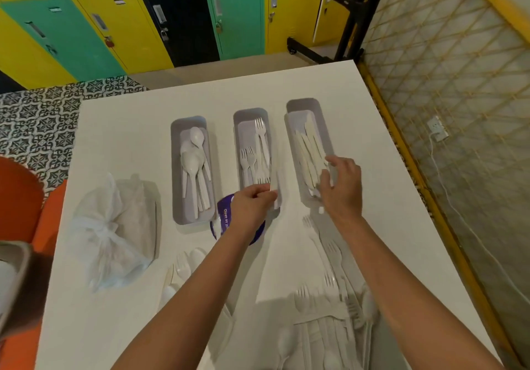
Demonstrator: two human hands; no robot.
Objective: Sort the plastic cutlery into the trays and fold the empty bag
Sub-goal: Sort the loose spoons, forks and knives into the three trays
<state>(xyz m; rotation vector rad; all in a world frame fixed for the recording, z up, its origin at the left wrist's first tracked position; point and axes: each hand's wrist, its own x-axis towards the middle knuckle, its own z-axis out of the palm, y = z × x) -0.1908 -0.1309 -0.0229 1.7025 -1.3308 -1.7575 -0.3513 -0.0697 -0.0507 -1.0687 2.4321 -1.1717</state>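
Three grey trays stand side by side on the white table [129, 326]. The left tray [175, 174] holds white spoons [192, 166], the middle tray [238, 128] forks [259, 151], the right tray [298, 105] knives [308, 154]. My left hand [251, 203] hovers over the near end of the middle tray, pinched on a fork handle. At the near end of the right tray, my right hand [342, 186] grips a white knife. A loose pile of white cutlery [329, 321] lies near the front edge. A purple bag [220, 220] lies partly under my left arm.
A tied clear plastic bag [114, 232] lies on the table's left side. More loose cutlery [179, 269] sits left of my left arm. An orange seat [25, 197] stands left of the table. Coloured lockers line the back; a lattice wall runs along the right.
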